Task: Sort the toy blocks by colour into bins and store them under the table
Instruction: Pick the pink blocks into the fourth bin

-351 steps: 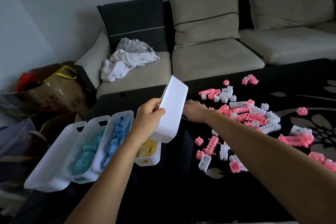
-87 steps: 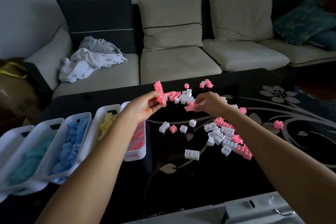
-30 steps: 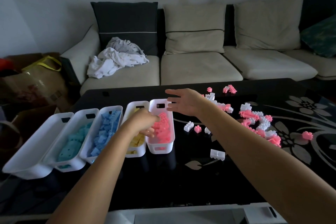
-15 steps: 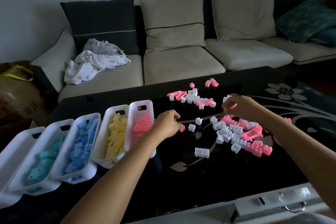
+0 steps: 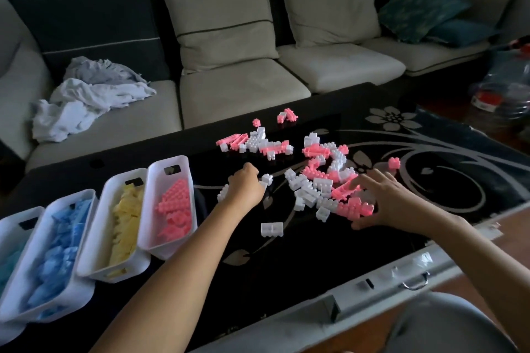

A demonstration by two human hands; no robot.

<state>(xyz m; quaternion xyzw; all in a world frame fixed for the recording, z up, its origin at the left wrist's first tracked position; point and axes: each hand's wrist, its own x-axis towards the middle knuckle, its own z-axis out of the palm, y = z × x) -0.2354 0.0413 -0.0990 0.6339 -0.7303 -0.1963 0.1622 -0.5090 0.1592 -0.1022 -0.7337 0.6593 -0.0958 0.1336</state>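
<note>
Four white bins stand in a row at the left of the black glass table (image 5: pixel 286 272): a pink-block bin (image 5: pixel 146 223), a yellow one (image 5: pixel 117 271), a blue one (image 5: pixel 67 302) and a teal one (image 5: pixel 11 216) cut off by the frame. Loose pink and white blocks (image 5: pixel 318 186) lie heaped mid-table, with a second cluster (image 5: pixel 258 143) farther back. My left hand (image 5: pixel 246 186) is curled into a fist on the table between two small white blocks; what it grips is hidden. My right hand (image 5: pixel 381 198) lies spread over the heap's near right side, fingers touching pink blocks.
A lone white block (image 5: pixel 271 229) lies nearer me. Single pink blocks (image 5: pixel 393 163) sit to the right and at the far edge (image 5: pixel 286 115). A sofa with crumpled laundry (image 5: pixel 86 100) stands behind the table. The table's silver front edge carries a drawer handle (image 5: pixel 415 284).
My left hand has closed over the spot where a small pink block lay; that block no longer shows. My right hand has dropped from the heap's far side onto its near right side.
</note>
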